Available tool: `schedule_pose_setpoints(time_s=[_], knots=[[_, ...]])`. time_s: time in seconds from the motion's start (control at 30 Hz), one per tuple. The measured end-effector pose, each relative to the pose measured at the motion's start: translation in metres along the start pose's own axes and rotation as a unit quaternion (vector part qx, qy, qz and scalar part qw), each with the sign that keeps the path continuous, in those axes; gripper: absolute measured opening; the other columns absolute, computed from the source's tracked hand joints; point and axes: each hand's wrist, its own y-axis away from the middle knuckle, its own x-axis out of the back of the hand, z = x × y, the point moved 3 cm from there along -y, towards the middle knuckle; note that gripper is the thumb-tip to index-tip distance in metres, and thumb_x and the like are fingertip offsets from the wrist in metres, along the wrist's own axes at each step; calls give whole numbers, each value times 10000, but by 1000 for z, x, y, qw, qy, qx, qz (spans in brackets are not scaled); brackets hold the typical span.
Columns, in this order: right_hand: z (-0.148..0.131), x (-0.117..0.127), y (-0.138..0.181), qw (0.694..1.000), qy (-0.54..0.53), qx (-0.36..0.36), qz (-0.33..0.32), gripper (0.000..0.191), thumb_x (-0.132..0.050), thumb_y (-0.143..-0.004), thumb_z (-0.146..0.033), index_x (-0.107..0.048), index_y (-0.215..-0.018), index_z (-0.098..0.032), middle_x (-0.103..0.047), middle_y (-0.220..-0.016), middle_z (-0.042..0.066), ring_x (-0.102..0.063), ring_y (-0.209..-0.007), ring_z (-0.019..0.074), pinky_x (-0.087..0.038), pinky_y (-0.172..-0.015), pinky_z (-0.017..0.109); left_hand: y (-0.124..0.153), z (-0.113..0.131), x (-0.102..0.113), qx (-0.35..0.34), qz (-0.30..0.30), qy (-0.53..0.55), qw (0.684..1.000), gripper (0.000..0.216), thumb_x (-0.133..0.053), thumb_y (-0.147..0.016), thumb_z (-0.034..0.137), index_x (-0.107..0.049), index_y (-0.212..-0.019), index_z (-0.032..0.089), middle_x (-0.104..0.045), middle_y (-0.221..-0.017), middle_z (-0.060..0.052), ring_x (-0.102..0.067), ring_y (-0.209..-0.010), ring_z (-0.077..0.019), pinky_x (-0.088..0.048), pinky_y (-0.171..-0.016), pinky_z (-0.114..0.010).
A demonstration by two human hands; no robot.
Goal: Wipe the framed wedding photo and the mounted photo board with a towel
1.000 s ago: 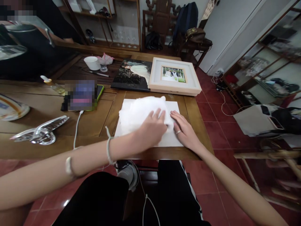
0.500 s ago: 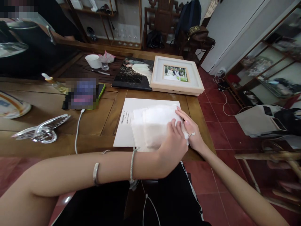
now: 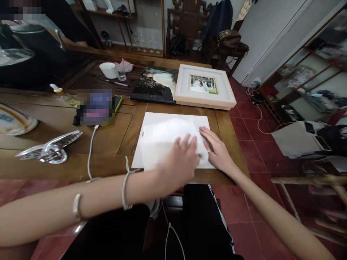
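A white cloth (image 3: 166, 135), blurred by motion, covers much of a flat white board (image 3: 151, 117) on the wooden table. My left hand (image 3: 183, 155) presses on the cloth's right part with bent, smeared fingers, and the cloth moves along with it. At the board's right edge, my right hand (image 3: 217, 150) rests with its fingers stretched out, holding nothing. A ring shows on one of its fingers. What lies under the cloth is hidden.
Behind the board lie a dark photo panel (image 3: 153, 88) and a light-framed photo (image 3: 227, 88). To the left are a phone (image 3: 97, 108) with a white cable (image 3: 90, 155) and a shiny silver object (image 3: 51, 150). Another person (image 3: 73, 27) is at the far left.
My left hand has swept left across the board, and the cloth has shifted left with it. My right hand stays at the board's right edge, no longer touching the cloth.
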Motion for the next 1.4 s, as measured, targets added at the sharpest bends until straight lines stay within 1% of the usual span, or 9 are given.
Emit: schedule_pose_setpoints(time_s=[0.13, 0.23, 0.43, 0.57, 0.7, 0.83, 1.0, 1.17, 1.4], knots=[[-2, 0, 1, 1000, 15, 2, -2, 417, -435, -945, -299, -502, -1352, -236, -494, -1448, 92, -389, -1391, 249, -311, -1147, 546, -29, -50, -15, 28, 26, 40, 998, 331, -493, -846, 102, -696, -1107, 115, -404, -1489, -153, -346, -1390, -325, -335, -1104, -489], [-1, 0, 1, 1000, 20, 6, -2, 409, -427, -951, -309, -495, -1350, -257, -496, -1445, 79, -389, -1390, 249, -317, -1140, 553, -34, -62, -19, 25, 18, 62, 998, 358, -474, -833, 79, -681, -1124, 82, -409, -1486, -161, -331, -1397, -321, -324, -1121, -463], [1, -2, 0, 999, 46, 5, -17, 437, -391, -957, -305, -470, -1378, -218, -462, -1465, 107, -369, -1395, 262, -317, -1141, 537, 4, -15, -10, -22, 25, 68, 997, 289, -530, -816, 144, -737, -1015, 105, -417, -1470, -199, -332, -1378, -396, -346, -1092, -548], [-1, -1, -2, 998, 57, 7, -21, 422, -379, -954, -293, -494, -1357, -244, -474, -1448, 97, -386, -1374, 275, -339, -1121, 541, 41, 19, -6, -52, 70, 98, 991, 206, -597, -760, 175, -767, -871, 141, -452, -1445, -190, -364, -1355, -415, -380, -1066, -567], [-2, -1, -3, 997, 66, 15, -24, 422, -362, -954, -278, -488, -1352, -219, -478, -1429, 120, -393, -1362, 272, -345, -1116, 524, 55, 25, -7, -68, 113, 116, 984, 169, -613, -747, 172, -768, -810, 151, -485, -1423, -180, -406, -1335, -398, -408, -1058, -540], [-1, -3, -2, 996, 84, 18, -31, 416, -358, -959, -283, -490, -1339, -179, -465, -1437, 141, -386, -1362, 277, -329, -1125, 516, 41, 6, -12, -60, 108, 127, 984, 196, -594, -761, 161, -764, -857, 140, -444, -1455, -182, -366, -1361, -391, -375, -1083, -548], [0, -3, -1, 996, 79, 15, -29, 427, -361, -968, -295, -463, -1365, -173, -453, -1454, 133, -374, -1373, 264, -318, -1134, 507, 6, -43, -17, -14, 48, 144, 988, 301, -532, -794, 120, -715, -1033, 121, -393, -1496, -158, -302, -1406, -339, -305, -1136, -522], [0, -3, 0, 997, 65, 8, -28, 422, -373, -967, -298, -459, -1371, -211, -449, -1464, 108, -366, -1386, 252, -319, -1135, 511, -5, -71, -17, 31, 28, 109, 993, 353, -467, -779, 26, -692, -1047, 65, -389, -1494, -173, -305, -1403, -337, -342, -1124, -489], [-1, -3, 0, 997, 68, 8, -21, 424, -382, -960, -279, -478, -1361, -182, -467, -1449, 122, -373, -1386, 247, -313, -1143, 499, 39, -6, -4, 11, -45, 82, 996, 240, -593, -759, 128, -745, -934, 69, -358, -1484, -240, -299, -1374, -436, -364, -1086, -554]])
